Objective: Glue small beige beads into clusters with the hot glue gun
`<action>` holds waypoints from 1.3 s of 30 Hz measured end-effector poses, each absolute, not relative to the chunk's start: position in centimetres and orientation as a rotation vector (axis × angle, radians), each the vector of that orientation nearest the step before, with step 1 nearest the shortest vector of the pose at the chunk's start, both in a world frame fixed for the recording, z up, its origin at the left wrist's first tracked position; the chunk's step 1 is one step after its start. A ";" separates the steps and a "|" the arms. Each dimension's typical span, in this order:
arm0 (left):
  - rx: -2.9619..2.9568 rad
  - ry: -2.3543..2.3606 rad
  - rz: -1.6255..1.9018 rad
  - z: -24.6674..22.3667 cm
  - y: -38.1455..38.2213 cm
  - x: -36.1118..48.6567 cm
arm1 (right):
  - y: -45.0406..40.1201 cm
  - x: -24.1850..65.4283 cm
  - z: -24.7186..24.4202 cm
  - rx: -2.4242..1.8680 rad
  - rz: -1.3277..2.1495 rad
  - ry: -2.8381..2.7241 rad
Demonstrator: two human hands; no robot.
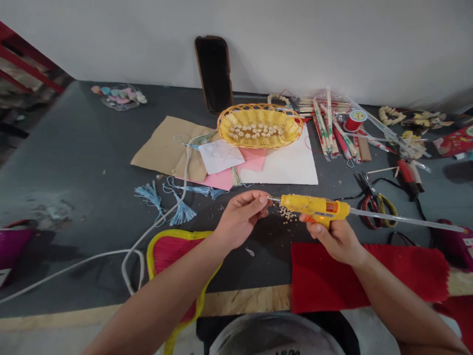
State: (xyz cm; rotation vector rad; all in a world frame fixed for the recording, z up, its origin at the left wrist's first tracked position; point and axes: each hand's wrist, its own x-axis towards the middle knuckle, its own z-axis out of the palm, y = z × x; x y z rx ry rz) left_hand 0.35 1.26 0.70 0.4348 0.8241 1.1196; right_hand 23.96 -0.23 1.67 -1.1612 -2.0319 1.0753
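My right hand (334,239) is wrapped round the handle of a yellow glue gun (306,203), which points left. A long clear glue stick (402,218) juts from its back end. At the nozzle, my left hand (246,212) has thumb and fingers pinched together; whatever small thing they hold is hidden. Beneath the nozzle, several small pale beads (288,215) lie scattered on the dark table. A yellow woven basket (260,140) stands behind, with small whitish flower-shaped pieces (254,131) in it.
Blue tassels (183,213) and a white cable (155,217) lie to the left. A phone (214,74) leans on the wall. Right are scissors (375,199), wrapped chopsticks (325,123) and red thread (355,121). Red felt (321,281) and a red, yellow-edged piece (170,251) lie in front.
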 end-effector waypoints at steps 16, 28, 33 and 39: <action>0.459 0.844 1.116 0.7 1.3 0.3 | -0.2 23.9 1.9 -1.189 1.014 -2.075; 0.480 0.853 1.150 0.6 1.3 0.3 | -0.1 23.8 1.9 -1.143 0.973 -2.084; 0.486 0.851 1.148 0.5 1.3 0.3 | -0.1 23.8 1.9 -1.130 0.962 -2.089; 0.494 0.848 1.158 0.5 1.3 0.3 | -0.1 24.0 1.6 -1.133 0.951 -2.081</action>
